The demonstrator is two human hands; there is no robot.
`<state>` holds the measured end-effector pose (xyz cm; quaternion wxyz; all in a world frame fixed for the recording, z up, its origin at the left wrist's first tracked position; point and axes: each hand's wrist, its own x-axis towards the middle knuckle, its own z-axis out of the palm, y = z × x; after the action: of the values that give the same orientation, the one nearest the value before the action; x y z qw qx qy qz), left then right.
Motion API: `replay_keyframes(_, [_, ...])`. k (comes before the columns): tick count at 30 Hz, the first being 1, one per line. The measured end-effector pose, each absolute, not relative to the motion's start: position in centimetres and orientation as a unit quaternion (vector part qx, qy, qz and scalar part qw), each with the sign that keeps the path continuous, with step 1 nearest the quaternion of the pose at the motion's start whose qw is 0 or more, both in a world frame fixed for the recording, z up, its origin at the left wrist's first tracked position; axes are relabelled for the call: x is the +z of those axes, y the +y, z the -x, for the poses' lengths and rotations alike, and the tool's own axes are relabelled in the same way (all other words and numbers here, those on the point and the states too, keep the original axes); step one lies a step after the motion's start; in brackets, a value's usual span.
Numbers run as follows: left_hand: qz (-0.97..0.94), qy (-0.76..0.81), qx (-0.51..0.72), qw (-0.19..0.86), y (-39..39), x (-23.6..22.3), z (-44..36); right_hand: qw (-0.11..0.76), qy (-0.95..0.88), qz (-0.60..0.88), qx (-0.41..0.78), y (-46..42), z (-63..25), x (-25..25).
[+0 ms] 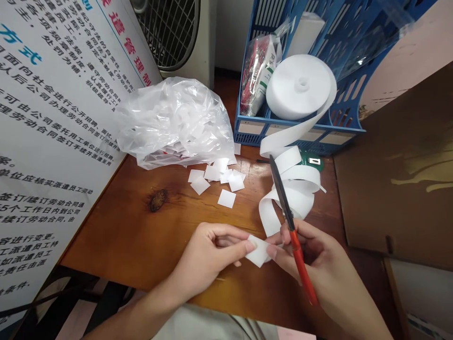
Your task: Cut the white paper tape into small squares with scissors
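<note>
My left hand (217,252) pinches the end of a white ribbon-like strip (259,250) between thumb and fingers. My right hand (311,255) is closed around scissors with red handles (300,267), their dark blades pointing up and away. Its thumb and fingertips also grip the strip, close beside my left fingertips. Behind the scissors the strip lies in loose loops (300,189) and runs up to a large white roll (299,87). Several cut white squares (227,199) lie on the wooden table beyond my left hand.
A clear plastic bag (177,123) full of white pieces sits at the back left. The roll rests in a blue file rack (244,127) beside a packet (260,71). A green object (311,160) is behind the loops. A printed board (53,141) borders the left; brown cardboard (396,189) stands right.
</note>
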<state>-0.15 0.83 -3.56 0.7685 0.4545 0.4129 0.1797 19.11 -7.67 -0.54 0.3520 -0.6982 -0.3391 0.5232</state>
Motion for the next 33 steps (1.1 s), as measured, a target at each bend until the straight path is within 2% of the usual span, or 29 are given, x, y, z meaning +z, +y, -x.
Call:
replay_keyframes(14, [-0.451, 0.418, 0.175, 0.769, 1.0, -3.7, 0.7, 0.391, -0.297, 0.674, 0.553, -7.4, -19.1, -0.3])
replay_keyframes(25, [-0.482, 0.448, 0.171, 0.733, 1.0, -3.3, 0.3, 0.356, -0.348, 0.7, 0.512, -7.3, -19.0, -0.4])
replay_keyframes(31, [-0.539, 0.379, 0.047, 0.75, 2.0, -2.7, 0.8, 0.282, -0.445, 0.684, 0.504, -5.9, -18.5, 0.6])
replay_keyframes(33, [-0.564, 0.367, 0.039, 0.738, 2.6, -2.5, 0.9, 0.289, -0.461, 0.7, 0.463, -6.0, -18.5, 0.7])
